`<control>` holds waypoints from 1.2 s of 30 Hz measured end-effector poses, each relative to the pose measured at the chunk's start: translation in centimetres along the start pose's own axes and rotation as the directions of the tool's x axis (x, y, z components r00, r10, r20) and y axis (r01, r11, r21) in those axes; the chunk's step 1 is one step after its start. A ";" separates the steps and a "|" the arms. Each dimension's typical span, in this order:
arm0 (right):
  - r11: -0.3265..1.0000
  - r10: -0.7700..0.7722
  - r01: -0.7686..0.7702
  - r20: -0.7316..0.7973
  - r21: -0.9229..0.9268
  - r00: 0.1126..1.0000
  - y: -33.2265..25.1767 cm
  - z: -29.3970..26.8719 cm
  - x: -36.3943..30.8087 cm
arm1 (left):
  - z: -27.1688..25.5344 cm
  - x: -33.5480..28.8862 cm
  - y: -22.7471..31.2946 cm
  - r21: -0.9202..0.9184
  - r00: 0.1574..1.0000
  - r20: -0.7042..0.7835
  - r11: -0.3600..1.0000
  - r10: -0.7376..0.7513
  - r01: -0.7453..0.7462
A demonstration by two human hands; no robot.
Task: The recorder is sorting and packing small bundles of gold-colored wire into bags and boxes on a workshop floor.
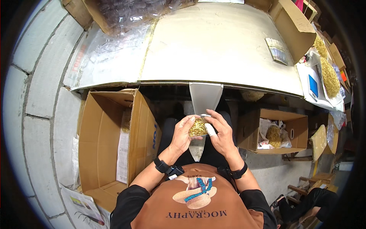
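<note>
In front of my lap I hold a small clear box filled with thin gold-coloured metal pieces (198,128), whose exact kind is too small to tell. My left hand (182,134) is closed on the box's left side, with the thumb along its upper edge. On the right side, my right hand (222,133) grips it with fingers at the far edge. White wrapping covers my right thumb and a fingertip. Just beyond my hands, a pale grey chute-like panel (206,97) slopes down from the table edge.
The pale table (213,42) spans the front, with a booklet (276,51) on it. A tall cardboard box (100,152) stands left; another box (284,131) at right holds gold-coloured pieces in plastic. Gold heaps (330,76) lie far right, near a blue-screened device (313,86). Another person's leg (305,206) shows lower right.
</note>
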State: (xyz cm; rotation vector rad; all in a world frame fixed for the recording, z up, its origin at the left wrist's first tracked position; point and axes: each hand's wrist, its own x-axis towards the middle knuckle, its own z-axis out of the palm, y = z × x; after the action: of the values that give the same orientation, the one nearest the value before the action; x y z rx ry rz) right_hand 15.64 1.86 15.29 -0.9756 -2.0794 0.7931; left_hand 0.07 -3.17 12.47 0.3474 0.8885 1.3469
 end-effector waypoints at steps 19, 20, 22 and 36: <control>0.982 0.042 -0.035 0.032 -0.183 0.999 -0.7 0.3 0.2 | 0.0 -0.4 0.0 0.020 0.998 -0.029 0.998 0.052 -0.052; 0.982 0.040 -0.033 0.033 -0.184 0.999 -0.6 0.4 0.3 | -0.2 -0.3 -0.1 0.018 0.998 -0.028 0.998 0.054 -0.053; 0.985 0.058 -0.049 0.045 -0.167 0.997 -0.2 0.7 0.1 | -0.6 -0.2 -0.3 0.033 0.998 -0.027 0.998 0.048 -0.047; 0.866 0.276 -0.288 0.090 0.408 0.957 1.6 2.7 -0.2 | 0.0 -0.3 0.0 0.025 0.999 0.010 0.999 0.040 -0.040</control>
State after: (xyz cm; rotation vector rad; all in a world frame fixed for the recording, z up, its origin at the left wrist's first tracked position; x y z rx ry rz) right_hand 14.22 1.92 12.47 -1.0352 -1.6996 1.3482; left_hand 0.07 -3.48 12.52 0.3928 0.8957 1.3708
